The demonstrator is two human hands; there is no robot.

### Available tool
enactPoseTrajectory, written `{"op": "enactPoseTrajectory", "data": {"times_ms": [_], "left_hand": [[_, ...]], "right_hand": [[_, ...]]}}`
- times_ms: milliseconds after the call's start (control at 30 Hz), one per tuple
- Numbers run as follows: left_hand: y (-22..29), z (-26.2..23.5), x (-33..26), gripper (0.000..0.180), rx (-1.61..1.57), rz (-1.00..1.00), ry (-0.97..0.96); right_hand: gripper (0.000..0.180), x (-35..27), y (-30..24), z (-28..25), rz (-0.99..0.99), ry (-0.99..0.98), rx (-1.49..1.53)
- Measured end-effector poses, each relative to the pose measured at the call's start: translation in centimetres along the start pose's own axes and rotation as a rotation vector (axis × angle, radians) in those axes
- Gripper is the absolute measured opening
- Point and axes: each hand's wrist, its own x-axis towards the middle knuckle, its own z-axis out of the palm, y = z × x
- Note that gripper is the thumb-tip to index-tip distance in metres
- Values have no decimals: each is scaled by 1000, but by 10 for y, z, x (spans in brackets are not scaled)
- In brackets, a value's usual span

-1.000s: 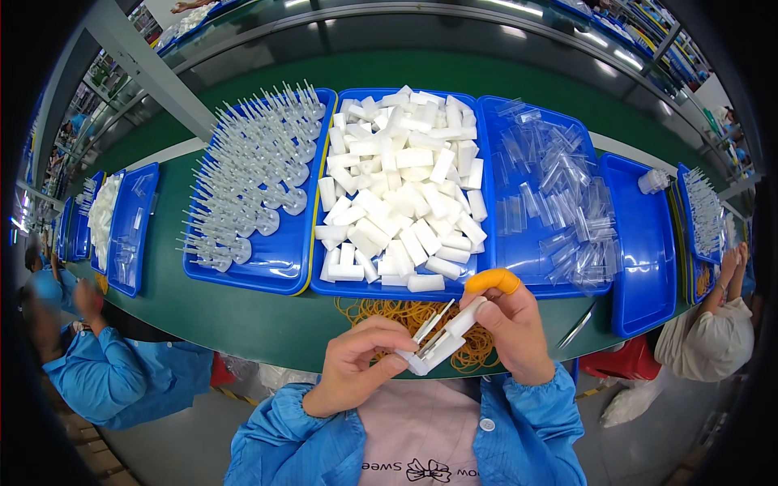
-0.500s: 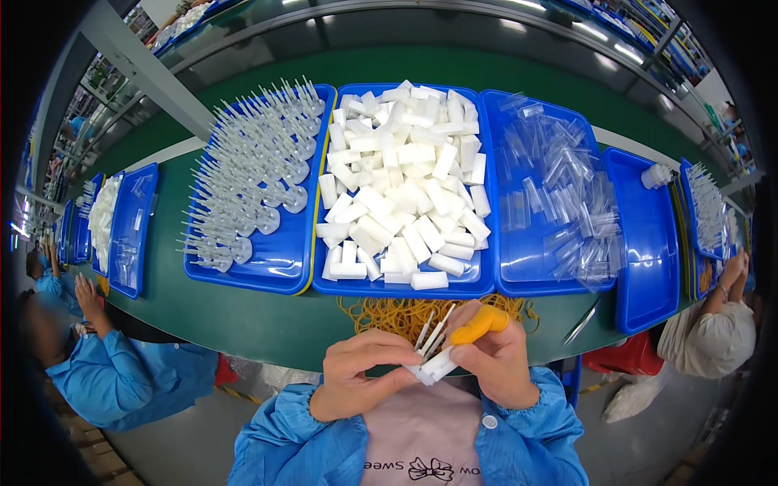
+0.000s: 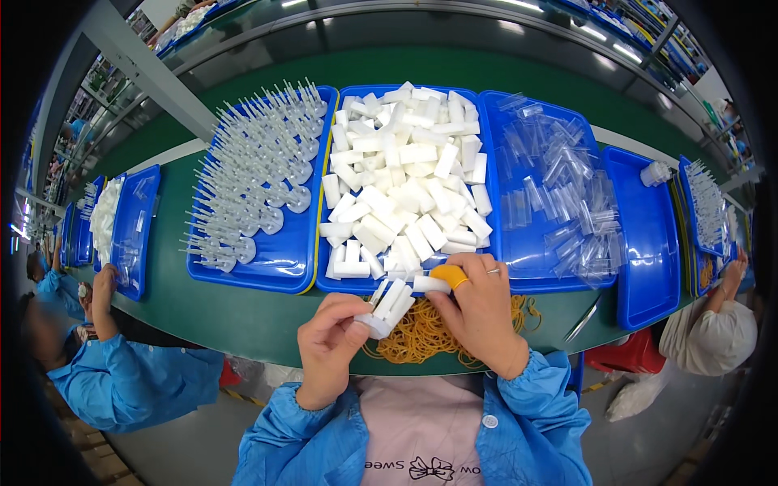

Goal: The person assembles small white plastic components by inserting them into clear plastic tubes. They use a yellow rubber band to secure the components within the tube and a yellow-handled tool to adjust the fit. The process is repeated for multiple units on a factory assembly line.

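Your left hand [image 3: 336, 336] pinches a pale round base [image 3: 374, 326] between thumb and fingers, just off the near edge of the block tray [image 3: 350, 286]. From that base white pieces [image 3: 394, 301] stand up, tilted away from you; you have the base by its rim. Your right hand [image 3: 480, 314] is closed too, its thumb and a finger gripping a single white block [image 3: 431, 284] at the block tray's near edge. The left end of that block comes close to the standing pieces; whether they touch, I can't tell. You wear a yellow finger cover [image 3: 450, 276] and a ring [image 3: 493, 270] on this hand.

More white blocks [image 3: 405, 186] are heaped in the block tray. Just left of it, another blue tray [image 3: 293, 261] holds rows of pale pronged pieces [image 3: 255, 174], prongs up. Just right of it, a third tray [image 3: 520, 263] has clear plastic pieces [image 3: 559, 190] lying loosely across it. Farther right of the block tray is a narrower tray [image 3: 648, 267] with a small clear bundle [image 3: 655, 173] at its far end. Rubber bands [image 3: 421, 338] lie in a tangle on the green table [image 3: 223, 316], on the block tray's near side, partly under your hands. Tweezers [image 3: 583, 319] lie to its near right.
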Motion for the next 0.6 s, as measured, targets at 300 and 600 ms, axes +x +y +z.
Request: {"op": "enactPoseTrajectory", "data": {"times_ms": [300, 600], "left_hand": [[4, -6, -3, 14, -31, 18, -233], [14, 3, 1, 14, 40, 67, -371]], "right_hand": [[15, -2, 6, -30, 419, 62, 996], [15, -7, 12, -35, 453, -86, 1282]]}}
